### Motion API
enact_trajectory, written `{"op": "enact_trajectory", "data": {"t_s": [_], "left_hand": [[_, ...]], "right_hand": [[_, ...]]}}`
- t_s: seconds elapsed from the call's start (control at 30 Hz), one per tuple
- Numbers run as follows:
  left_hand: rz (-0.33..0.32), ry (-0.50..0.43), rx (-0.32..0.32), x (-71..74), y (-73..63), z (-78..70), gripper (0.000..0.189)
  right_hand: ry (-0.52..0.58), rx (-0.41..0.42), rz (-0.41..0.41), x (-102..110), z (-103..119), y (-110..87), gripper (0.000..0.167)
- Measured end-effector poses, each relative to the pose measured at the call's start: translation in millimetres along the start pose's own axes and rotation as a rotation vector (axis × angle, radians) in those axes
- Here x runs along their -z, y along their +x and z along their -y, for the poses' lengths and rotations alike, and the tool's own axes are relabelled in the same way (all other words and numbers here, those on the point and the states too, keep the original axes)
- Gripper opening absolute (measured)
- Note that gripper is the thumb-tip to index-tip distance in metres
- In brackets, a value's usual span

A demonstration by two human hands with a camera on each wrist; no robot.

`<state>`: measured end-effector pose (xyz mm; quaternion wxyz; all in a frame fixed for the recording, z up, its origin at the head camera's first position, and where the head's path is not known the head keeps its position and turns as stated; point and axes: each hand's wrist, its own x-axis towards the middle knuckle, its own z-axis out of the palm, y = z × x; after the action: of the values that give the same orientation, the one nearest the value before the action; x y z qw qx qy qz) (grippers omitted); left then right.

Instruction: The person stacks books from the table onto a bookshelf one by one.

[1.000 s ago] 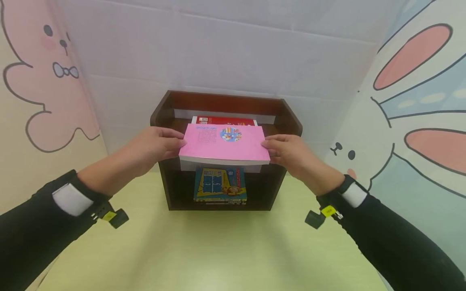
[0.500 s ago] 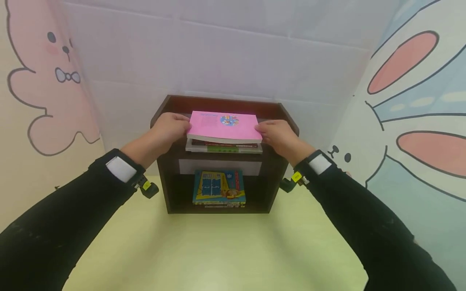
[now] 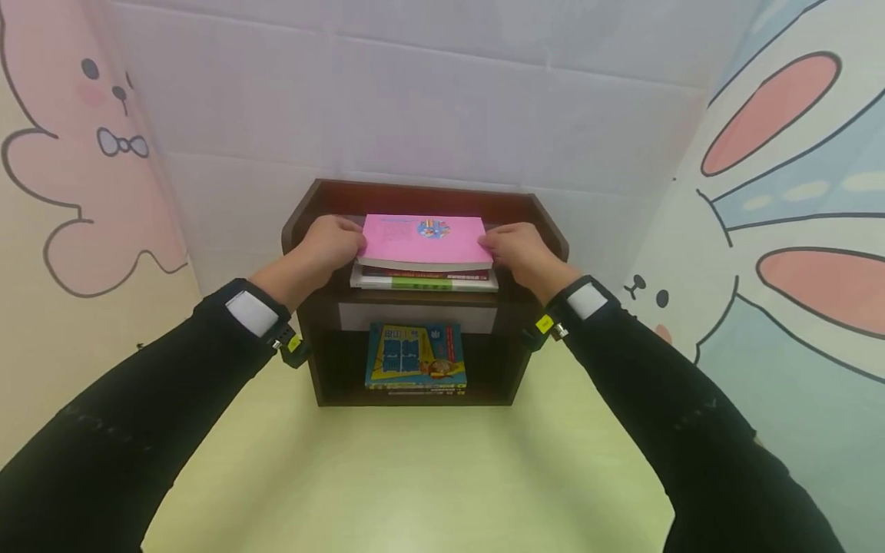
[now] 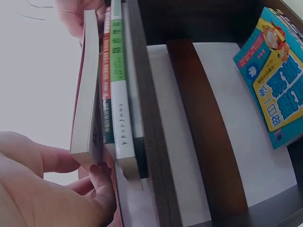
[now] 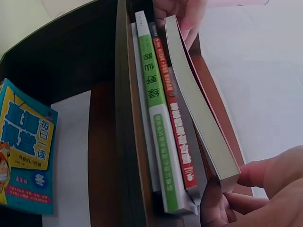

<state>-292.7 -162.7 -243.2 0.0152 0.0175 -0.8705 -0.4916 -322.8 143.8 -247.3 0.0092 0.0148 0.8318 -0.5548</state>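
A thick pink book [image 3: 423,242] lies level over the upper shelf, pinched at its two short ends. My left hand [image 3: 330,244] grips its left end and my right hand [image 3: 518,247] its right end, thumbs and fingers on opposite faces. Directly beneath is a stack with a red-spined book [image 5: 175,123] over a white-and-green-spined book [image 4: 118,85]. In the wrist views a narrow gap shows between the pink book's pale page edge [image 5: 201,104] and the red-spined book. Whether their far edges touch is hidden.
The dark brown two-tier shelf [image 3: 415,301] stands against a white back wall [image 3: 429,100]. Its lower tier holds a small pile topped by a blue-and-yellow book [image 3: 416,357]. Cartoon-printed panels rise left and right. A pale green-yellow tabletop [image 3: 415,476] extends in front.
Both hands have carried the pink book forward, from in front of the shelf to over the upper-tier stack. During the last half second it has sunk slightly closer to the stack.
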Motion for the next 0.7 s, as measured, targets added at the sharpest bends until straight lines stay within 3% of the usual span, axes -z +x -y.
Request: {"op": "enact_trajectory", "data": {"t_s": [0.2,0.7], "left_hand": [[0.013,0.053,0.006,-2.1,-0.8,3.0,0.052],[0.02,0.068,0.014,-7.2,-2.6,6.5,0.054]], "right_hand": [[-0.101,0.01,-0.003,-4.2,-4.1,-0.3,0.042],[-0.221,0.033,0.007,-4.9,-10.0,1.7,0.044]]}}
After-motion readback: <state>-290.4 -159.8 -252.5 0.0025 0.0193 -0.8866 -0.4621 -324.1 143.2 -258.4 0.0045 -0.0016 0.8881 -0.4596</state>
